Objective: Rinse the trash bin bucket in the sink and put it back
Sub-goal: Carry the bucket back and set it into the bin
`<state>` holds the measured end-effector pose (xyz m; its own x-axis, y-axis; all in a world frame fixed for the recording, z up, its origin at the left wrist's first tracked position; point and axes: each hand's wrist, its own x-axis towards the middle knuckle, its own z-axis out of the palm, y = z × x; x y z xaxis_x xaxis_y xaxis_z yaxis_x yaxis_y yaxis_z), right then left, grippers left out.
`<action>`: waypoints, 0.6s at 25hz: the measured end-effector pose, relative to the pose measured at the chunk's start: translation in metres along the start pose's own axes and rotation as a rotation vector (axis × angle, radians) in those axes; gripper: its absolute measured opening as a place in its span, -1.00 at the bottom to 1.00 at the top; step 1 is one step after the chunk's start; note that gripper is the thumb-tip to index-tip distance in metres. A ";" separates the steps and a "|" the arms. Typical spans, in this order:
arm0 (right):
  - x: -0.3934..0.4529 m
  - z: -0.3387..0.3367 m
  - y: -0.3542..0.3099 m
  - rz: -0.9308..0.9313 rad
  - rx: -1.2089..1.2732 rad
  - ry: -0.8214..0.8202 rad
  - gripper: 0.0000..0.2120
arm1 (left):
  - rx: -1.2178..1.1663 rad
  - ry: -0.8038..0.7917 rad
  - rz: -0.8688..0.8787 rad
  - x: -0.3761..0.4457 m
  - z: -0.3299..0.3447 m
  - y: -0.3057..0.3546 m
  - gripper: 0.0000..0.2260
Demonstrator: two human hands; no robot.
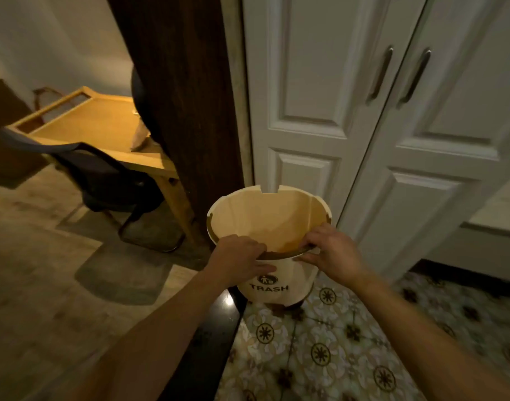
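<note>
A cream trash bin bucket point(272, 218) marked "TRASH" stands upright on the patterned tile floor, beside a dark door edge. Its inside looks empty. My left hand point(242, 256) grips the near rim on the left, fingers over the edge and thumb on the outer wall. My right hand point(329, 250) pinches the near rim on the right. A dark band runs along the rim between my hands.
A dark wooden door point(184, 96) stands just left of the bucket. White cupboard doors point(363, 111) with dark handles rise behind it. To the left are a wooden table point(97, 125), a dark chair point(103, 178) and wood flooring. A black threshold point(216, 328) divides the two floors.
</note>
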<state>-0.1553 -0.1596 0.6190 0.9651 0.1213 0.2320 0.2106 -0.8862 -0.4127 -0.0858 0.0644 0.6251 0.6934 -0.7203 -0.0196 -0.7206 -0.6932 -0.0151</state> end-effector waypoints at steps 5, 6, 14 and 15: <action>0.006 0.016 -0.008 0.119 -0.042 0.021 -0.78 | -0.018 -0.057 0.120 0.018 0.004 -0.025 -0.65; 0.008 0.019 -0.008 0.137 -0.042 0.010 -0.78 | -0.041 -0.074 0.129 0.019 0.008 -0.028 -0.64; 0.006 0.068 0.018 0.134 -0.011 -0.050 -0.77 | -0.012 -0.122 0.308 0.033 0.065 -0.035 -0.62; 0.003 0.079 0.025 0.132 -0.012 -0.057 -0.76 | -0.008 -0.148 0.329 0.036 0.078 -0.032 -0.63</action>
<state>-0.1351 -0.1460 0.5403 0.9917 0.0284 0.1254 0.0796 -0.9015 -0.4254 -0.0376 0.0626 0.5473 0.4158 -0.8940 -0.1667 -0.9048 -0.4253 0.0239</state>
